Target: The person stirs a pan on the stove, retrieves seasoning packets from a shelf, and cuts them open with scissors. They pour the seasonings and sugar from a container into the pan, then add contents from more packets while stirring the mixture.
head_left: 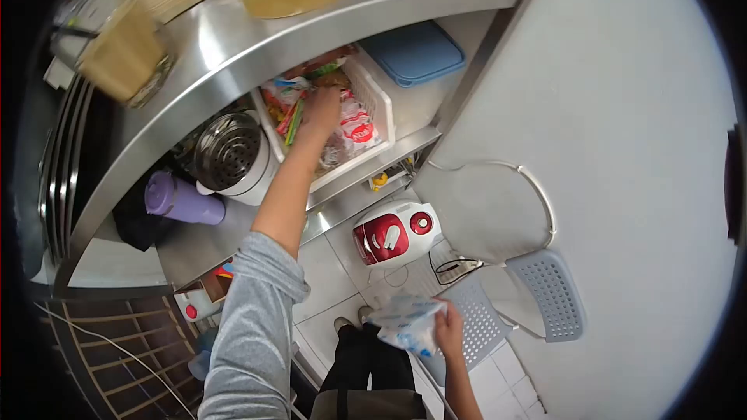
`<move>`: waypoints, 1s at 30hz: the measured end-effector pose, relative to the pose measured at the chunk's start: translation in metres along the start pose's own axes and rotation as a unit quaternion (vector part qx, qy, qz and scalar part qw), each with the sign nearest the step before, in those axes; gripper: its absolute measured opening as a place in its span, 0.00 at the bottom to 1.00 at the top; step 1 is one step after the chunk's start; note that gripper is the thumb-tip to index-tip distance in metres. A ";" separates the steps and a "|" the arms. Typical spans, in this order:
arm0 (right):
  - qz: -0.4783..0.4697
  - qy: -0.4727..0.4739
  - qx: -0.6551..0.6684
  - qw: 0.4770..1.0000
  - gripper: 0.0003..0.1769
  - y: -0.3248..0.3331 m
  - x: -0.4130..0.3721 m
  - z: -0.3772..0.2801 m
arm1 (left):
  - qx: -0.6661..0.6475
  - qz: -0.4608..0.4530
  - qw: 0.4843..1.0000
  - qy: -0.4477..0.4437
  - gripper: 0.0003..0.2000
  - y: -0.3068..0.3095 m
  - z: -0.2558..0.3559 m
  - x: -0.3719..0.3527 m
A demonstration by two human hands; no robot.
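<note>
My left hand (324,109) reaches down into a white plastic basket (381,101) on the shelf under the steel counter. Its fingers are hidden among colourful food packets, and I cannot tell whether they grip one. Beside that hand lies a white and red packet (359,126). Low in front of my body, my right hand (448,330) is closed on the edge of a crumpled, translucent plastic bag (408,325) with blue print.
Right of the basket stands a blue-lidded container (416,50); left are a metal steamer insert (229,152) and a purple flask (183,198). A red and white appliance (397,235) and a grey perforated chair (471,319) stand below. Glass jars (128,54) line the counter above.
</note>
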State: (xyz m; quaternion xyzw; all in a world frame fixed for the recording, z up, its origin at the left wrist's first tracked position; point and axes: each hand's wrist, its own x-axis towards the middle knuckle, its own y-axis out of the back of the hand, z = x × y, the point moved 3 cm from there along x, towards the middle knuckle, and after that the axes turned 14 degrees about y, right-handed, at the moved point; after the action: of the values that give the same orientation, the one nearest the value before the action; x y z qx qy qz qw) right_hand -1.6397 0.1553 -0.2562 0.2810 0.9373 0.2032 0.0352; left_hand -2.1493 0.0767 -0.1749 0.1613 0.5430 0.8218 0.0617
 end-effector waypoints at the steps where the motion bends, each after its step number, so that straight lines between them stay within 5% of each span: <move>1: -0.016 -0.016 -0.018 1.000 0.14 0.002 -0.011 -0.005 | 0.082 -0.009 0.997 0.010 0.10 -0.006 0.000 0.011; 3: -0.026 -0.040 -0.034 0.998 0.14 0.012 -0.021 -0.011 | 0.164 -0.023 0.986 0.011 0.09 -0.019 -0.001 0.025; 5: -0.108 -0.166 -0.044 0.979 0.14 0.024 -0.030 -0.003 | 0.191 0.036 0.979 -0.065 0.07 -0.027 0.003 0.031; 9: -0.040 -0.064 -0.106 0.991 0.18 0.052 -0.033 0.002 | 0.200 -0.041 0.979 0.023 0.08 -0.036 0.007 0.042; 14: 0.022 -0.161 -0.099 0.982 0.19 0.074 -0.037 0.009 | 0.186 0.008 0.982 0.031 0.03 -0.053 -0.009 0.057; 18: 0.035 -0.160 -0.104 0.981 0.20 0.069 -0.039 0.009 | 0.126 -0.042 0.990 0.041 0.03 -0.021 -0.001 0.048; 25: -0.020 -0.125 -0.032 0.991 0.22 0.029 0.014 -0.005 | 0.089 0.049 0.995 -0.007 0.05 0.032 -0.003 0.020; 30: -0.016 0.025 0.101 0.994 0.24 -0.024 0.106 -0.041 | 0.005 0.113 0.990 -0.078 0.04 0.068 -0.003 0.005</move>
State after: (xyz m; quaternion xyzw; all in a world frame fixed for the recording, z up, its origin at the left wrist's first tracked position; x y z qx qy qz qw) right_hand -1.7486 0.1800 -0.2233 0.2630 0.9579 0.1144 -0.0139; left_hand -2.1497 0.0485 -0.1131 0.2858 0.5187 0.8057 0.0102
